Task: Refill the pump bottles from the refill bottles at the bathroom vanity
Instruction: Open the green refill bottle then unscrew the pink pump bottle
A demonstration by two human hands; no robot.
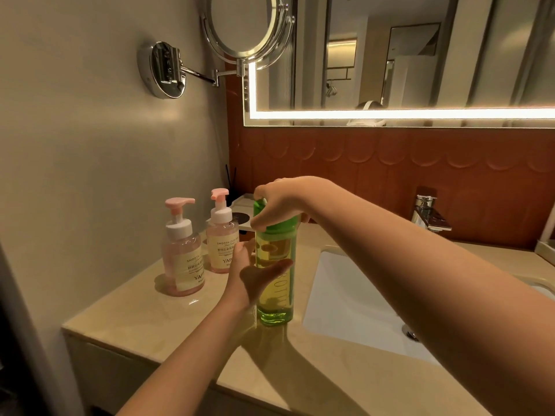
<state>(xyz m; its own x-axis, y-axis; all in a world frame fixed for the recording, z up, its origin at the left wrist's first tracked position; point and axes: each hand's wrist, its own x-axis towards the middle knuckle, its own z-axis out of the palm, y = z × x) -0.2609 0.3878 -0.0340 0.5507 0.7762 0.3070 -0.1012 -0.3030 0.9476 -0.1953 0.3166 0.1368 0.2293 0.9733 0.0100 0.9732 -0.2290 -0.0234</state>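
Beige stone formed the vanity counter (180, 325), with a white sink (345, 295) sunk into it on the right and a chrome tap (429, 214) behind the basin. Rust-red tiles (360, 175) covered the back wall under a wide mirror (390, 55) edged with a lit strip. A round shaving mirror (240, 22) reached out from the side wall on a folding chrome arm.

A tall green bottle (274, 298) of yellowish liquid stood upright on the counter, just beside the left edge of the sink. The left hand (246, 274) held its body about halfway up, thumb laid across the front and fingers round the far side. The right hand (279, 199) came down from above, fingers curled tight on the green cap (279, 228), which sat on the bottle.

Two pink pump bottles stood to the left, close to the side wall and near each other. The nearer one (183, 259) and the farther one (223, 247) both had white collars, pink pump heads and pale labels. Behind them a white tray (243, 205) lay in the corner, partly hidden by the right hand.
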